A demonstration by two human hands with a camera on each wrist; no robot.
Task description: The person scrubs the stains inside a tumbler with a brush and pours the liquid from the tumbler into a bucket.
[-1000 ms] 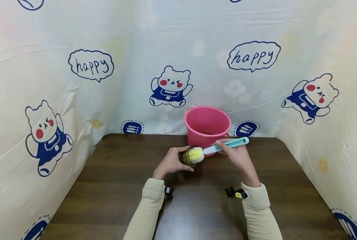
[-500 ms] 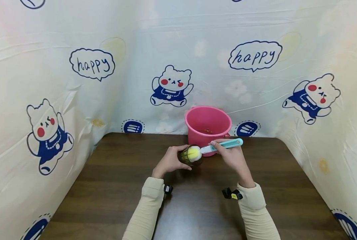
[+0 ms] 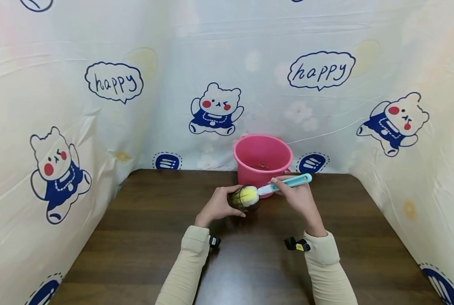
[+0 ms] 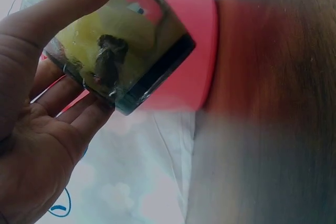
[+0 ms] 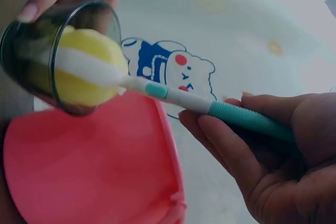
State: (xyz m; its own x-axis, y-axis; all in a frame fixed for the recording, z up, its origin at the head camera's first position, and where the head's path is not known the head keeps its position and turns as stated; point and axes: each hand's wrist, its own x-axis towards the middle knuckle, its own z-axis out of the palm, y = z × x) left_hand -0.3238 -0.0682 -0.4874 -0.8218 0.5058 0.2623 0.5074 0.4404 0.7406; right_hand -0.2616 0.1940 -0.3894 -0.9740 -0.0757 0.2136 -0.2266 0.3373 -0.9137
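Observation:
The left hand [image 3: 218,206] grips a dark transparent glass [image 3: 236,199], which lies tilted with its mouth toward the right. In the left wrist view thumb and fingers of the left hand [image 4: 42,114] wrap the glass [image 4: 105,51]. The right hand [image 3: 301,201] holds the turquoise and white handle [image 3: 295,181] of a sponge brush. Its yellow and white sponge head [image 5: 89,66] sits partly inside the mouth of the glass [image 5: 26,56], seen in the right wrist view. There the fingers and thumb of the right hand [image 5: 268,156] pinch the ridged handle [image 5: 247,120].
A pink bucket [image 3: 249,176] stands at the back of the brown wooden table [image 3: 165,212], just behind the glass and brush, with small bits visible at its bottom. Behind the table hangs a pale printed cloth [image 3: 165,106] with bear figures.
The brush and right hand shifted slightly left, then slightly back right, with the sponge staying at the mouth of the glass. Both hands keep their holds.

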